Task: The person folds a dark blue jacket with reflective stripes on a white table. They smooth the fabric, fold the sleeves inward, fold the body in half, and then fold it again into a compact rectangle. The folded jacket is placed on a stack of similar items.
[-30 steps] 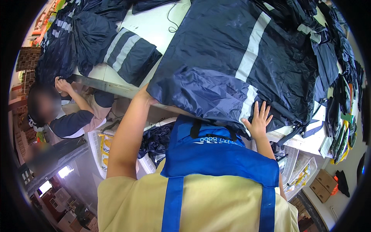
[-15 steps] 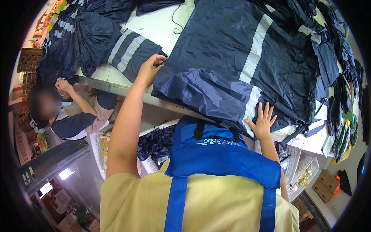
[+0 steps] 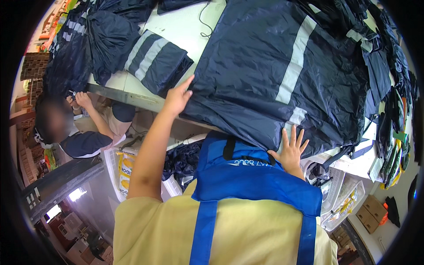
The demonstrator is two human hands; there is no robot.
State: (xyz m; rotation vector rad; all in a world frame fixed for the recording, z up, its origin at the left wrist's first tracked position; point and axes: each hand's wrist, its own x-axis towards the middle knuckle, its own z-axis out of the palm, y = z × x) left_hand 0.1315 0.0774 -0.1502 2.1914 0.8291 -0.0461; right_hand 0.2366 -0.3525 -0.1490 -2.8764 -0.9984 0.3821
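Beneath my right hand (image 3: 290, 152), a dark navy garment (image 3: 251, 57) spread out

My right fingers are fanned wide and flat, gripping nothing, laid on the garment near its close edge, over a silvery-grey stripe (image 3: 297, 115). My left hand (image 3: 178, 98) is loosely open at the garment's left edge, index finger stretched forward and thumb apart; I cannot tell whether the other fingers have hold of any fabric. Ahead of and between my hands, the garment covers much of a white table (image 3: 183, 22). Just beyond my left fingers lies a folded navy bundle (image 3: 159, 62) with two pale stripes.

Below my left hand and out to its left, a white plastic basket (image 3: 113, 174) holds yellow-and-white packets (image 3: 126, 162). Nearer my body, under the left hand's side, another white basket (image 3: 172, 186) holds crumpled dark fabric (image 3: 182, 161). Low to the right of my right fingers, a white open basket (image 3: 358, 194) contains packages with yellow on them (image 3: 349, 203). Farther right sits a brown cardboard carton (image 3: 370, 216), its contents hidden.
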